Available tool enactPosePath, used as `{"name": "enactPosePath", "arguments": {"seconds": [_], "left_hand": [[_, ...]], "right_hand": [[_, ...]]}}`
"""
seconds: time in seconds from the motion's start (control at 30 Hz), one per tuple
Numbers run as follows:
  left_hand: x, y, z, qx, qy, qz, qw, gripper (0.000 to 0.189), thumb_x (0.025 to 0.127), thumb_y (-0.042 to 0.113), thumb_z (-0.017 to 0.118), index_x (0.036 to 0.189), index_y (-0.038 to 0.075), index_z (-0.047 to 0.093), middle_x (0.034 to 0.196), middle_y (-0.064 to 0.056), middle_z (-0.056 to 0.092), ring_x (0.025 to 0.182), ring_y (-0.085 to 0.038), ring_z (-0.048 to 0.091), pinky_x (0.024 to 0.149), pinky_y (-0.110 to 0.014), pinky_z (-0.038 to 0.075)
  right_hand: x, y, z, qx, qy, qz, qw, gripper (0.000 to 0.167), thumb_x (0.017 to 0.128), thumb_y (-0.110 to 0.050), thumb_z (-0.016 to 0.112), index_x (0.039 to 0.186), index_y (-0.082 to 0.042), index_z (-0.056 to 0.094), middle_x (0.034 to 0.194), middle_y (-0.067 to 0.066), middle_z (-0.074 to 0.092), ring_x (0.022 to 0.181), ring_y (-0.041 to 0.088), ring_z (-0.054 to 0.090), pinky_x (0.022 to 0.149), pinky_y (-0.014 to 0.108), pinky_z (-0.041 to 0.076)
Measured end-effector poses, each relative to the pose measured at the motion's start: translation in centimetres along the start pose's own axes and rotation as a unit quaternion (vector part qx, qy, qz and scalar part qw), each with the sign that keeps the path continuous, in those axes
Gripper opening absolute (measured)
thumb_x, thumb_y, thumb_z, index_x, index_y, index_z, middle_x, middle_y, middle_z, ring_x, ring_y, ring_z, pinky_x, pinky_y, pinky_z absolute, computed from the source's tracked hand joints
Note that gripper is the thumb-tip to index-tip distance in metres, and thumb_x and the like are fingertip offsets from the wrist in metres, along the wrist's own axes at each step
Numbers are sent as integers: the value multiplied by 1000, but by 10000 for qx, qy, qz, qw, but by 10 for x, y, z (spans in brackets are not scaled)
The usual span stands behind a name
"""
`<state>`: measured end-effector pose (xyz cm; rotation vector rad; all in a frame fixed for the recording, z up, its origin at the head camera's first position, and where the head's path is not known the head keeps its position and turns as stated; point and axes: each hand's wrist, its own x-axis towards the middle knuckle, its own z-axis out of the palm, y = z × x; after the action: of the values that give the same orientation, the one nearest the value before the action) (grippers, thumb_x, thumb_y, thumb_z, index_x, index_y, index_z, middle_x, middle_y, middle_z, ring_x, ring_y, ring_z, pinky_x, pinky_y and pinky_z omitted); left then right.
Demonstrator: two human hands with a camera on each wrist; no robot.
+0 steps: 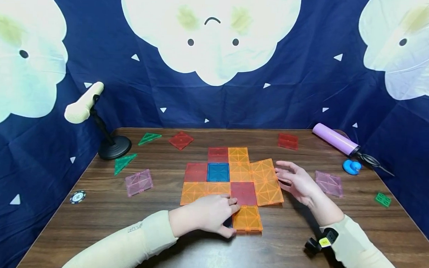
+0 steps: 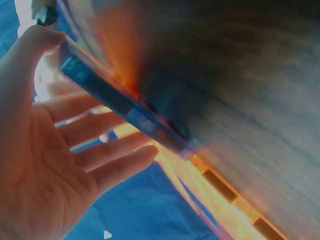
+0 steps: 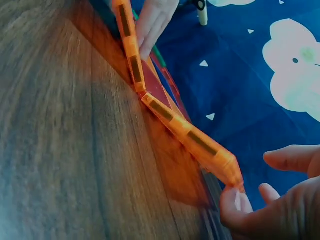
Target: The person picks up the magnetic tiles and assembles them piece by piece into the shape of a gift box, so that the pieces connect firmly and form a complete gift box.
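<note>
A joined patch of translucent magnetic tiles lies mid-table in the head view, with orange tiles (image 1: 238,155), red tiles (image 1: 243,193) and a blue tile (image 1: 218,172). My left hand (image 1: 211,213) is over its near edge and pinches a dark blue tile (image 2: 100,90), mostly hidden from above, between thumb and fingers. Beside that hand sits an orange tile (image 1: 248,218). At the patch's right side, a large orange tile (image 1: 267,182) stands at an angle to the others. The fingertips of my right hand (image 1: 298,182) touch its outer edge, fingers loosely extended.
Loose purple tiles (image 1: 139,182), green triangles (image 1: 149,138) and red tiles (image 1: 288,141) lie around the patch. A black stand (image 1: 114,147) with a cream-covered object is at left. At right are a purple cylinder (image 1: 335,139), a blue duck (image 1: 352,167) and a green block (image 1: 383,199).
</note>
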<state>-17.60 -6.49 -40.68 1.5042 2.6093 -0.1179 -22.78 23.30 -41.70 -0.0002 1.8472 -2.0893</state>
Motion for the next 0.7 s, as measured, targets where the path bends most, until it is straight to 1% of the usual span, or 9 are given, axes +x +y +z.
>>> {"name": "enactPosePath", "arguments": {"seconds": [0.03, 0.1, 0.2, 0.27, 0.4, 0.5, 0.57, 0.63, 0.7], "left_hand": [[-2, -1, -1, -36, 65, 77, 9999, 60, 95, 50, 63, 135, 6, 65, 134, -8, 65, 122, -20, 61, 101, -29, 49], [-5, -1, -4, -23, 301, 272, 9992, 51, 96, 45, 64, 131, 7, 67, 125, -5, 69, 115, -16, 64, 97, -28, 51], [-10, 0, -7, 254, 871, 559, 9943, 39, 96, 39, 66, 124, 11, 68, 114, 0, 71, 105, -12, 66, 90, -26, 54], [-12, 0, -8, 512, 1307, 690, 9877, 36, 95, 36, 68, 122, 14, 69, 112, 2, 71, 102, -11, 67, 87, -24, 54], [-13, 1, -11, 955, 2077, 879, 9695, 26, 91, 27, 73, 116, 19, 69, 107, 6, 70, 97, -11, 65, 79, -22, 54], [-13, 3, -11, 1253, 2469, 867, 9570, 19, 93, 17, 72, 111, 20, 71, 103, 6, 68, 92, -11, 63, 71, -21, 53], [-13, 5, -10, 1502, 2670, 759, 9489, 19, 95, 12, 70, 111, 21, 74, 102, 5, 67, 91, -12, 61, 67, -22, 52], [-13, 9, -8, 1694, 2810, 586, 9428, 20, 96, 12, 69, 113, 20, 76, 102, 4, 67, 91, -13, 61, 66, -23, 51], [-12, 14, -7, 1816, 2916, 385, 9384, 21, 96, 17, 68, 115, 17, 77, 102, 2, 66, 89, -15, 60, 64, -25, 49]], "right_hand": [[1, 1, 0, 17, -15, -62, 10000, 57, 105, -6, 53, 153, 2, 25, 142, 21, 45, 110, 14, 60, 94, 31, 50], [3, 2, 1, 77, -91, -183, 9998, 58, 105, -4, 53, 154, 4, 24, 137, 17, 49, 109, 13, 61, 92, 30, 51], [7, 4, 1, 257, -349, -303, 9986, 59, 105, -1, 51, 155, 5, 21, 135, 15, 53, 110, 14, 63, 92, 30, 53], [9, 5, 0, 341, -544, -371, 9972, 59, 105, 0, 50, 156, 6, 20, 135, 15, 54, 111, 15, 64, 92, 31, 54], [12, 7, -1, 512, -863, -399, 9942, 59, 106, 0, 47, 157, 6, 17, 136, 16, 53, 112, 18, 64, 93, 34, 55], [14, 9, -2, 596, -1013, -331, 9925, 58, 107, -1, 46, 157, 6, 16, 135, 15, 55, 112, 19, 65, 93, 34, 55], [15, 10, -2, 595, -1100, -270, 9918, 59, 108, -3, 46, 157, 6, 16, 133, 14, 57, 112, 19, 65, 93, 35, 55], [16, 10, 0, 565, -1136, -193, 9917, 59, 108, -6, 47, 157, 6, 16, 131, 13, 59, 111, 19, 66, 92, 36, 55], [16, 10, 1, 501, -1172, -100, 9918, 61, 109, -10, 48, 158, 6, 16, 130, 12, 61, 109, 19, 66, 91, 38, 56]]}}
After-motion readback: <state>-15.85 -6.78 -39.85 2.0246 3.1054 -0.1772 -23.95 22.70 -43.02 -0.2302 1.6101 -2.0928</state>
